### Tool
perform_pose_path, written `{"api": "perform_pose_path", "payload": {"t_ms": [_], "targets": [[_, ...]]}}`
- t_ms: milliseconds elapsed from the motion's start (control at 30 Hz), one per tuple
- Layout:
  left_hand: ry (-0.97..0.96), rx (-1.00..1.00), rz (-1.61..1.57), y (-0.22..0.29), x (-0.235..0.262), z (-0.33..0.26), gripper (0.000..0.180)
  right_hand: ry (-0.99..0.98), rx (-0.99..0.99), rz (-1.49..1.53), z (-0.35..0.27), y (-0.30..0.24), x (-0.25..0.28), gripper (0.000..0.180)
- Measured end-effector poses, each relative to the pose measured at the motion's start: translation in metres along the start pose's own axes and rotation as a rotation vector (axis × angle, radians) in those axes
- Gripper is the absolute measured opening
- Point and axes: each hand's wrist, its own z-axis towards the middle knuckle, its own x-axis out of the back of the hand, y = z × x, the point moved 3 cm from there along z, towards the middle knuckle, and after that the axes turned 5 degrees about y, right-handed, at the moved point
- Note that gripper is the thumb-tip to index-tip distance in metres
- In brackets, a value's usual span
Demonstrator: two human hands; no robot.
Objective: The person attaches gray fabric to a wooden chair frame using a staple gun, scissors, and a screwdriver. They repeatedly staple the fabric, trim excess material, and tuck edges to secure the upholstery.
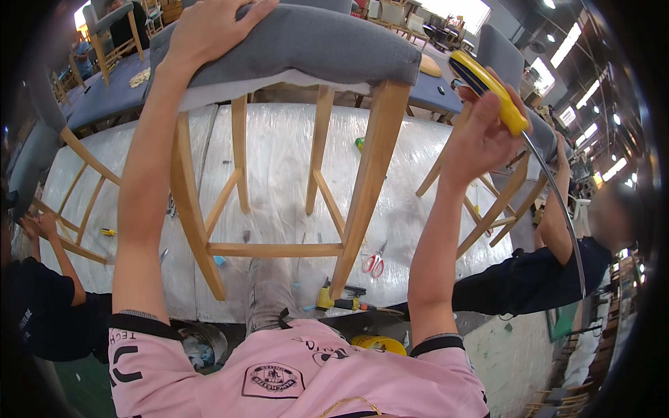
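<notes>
My left hand (212,31) rests on top of the grey seat of the chair (300,52); its thumb is spread apart from the fingers, whose tips are not fully visible. My right hand (488,136) is clamped around the yellow handle of the tool (498,97).

Relative position: the chair stands upright on the plastic-wrapped table (279,146), directly in front of me, its front seat edge running left to right. The left hand is the nearer one, in contact with the seat. The right hand is apart from it, beyond the right front corner.

Tool axis: the handle slants from upper left to lower right. Its butt end is nearer the seat corner; the long, thin metal shaft points down and right, away from the chair. The shaft appears curved; lens bending cannot be excluded.
</notes>
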Motion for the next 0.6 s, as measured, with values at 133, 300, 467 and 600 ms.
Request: {"api": "perform_pose_path", "payload": {"t_ms": [133, 300, 467, 600], "targets": [[0.132, 0.031, -0.106, 0.018, 0.012, 0.007, 0.051, -0.3, -0.034, -0.348, -0.005, 0.029, -0.012, 0.033], [0.151, 0.032, -0.101, 0.01, 0.0, 0.013, 0.055, -0.065, 0.075, -0.05, 0.007, 0.021, -0.019, 0.039], [0.082, 0.021, 0.027, -0.023, -0.035, 0.03, 0.064, -0.026, -0.23, -0.109, 0.01, 0.076, 0.005, 0.032], [0.058, 0.049, -0.006, -0.003, -0.035, 0.02, 0.065, 0.194, -0.496, 0.137, 0.004, 0.113, 0.033, 0.028]]}}
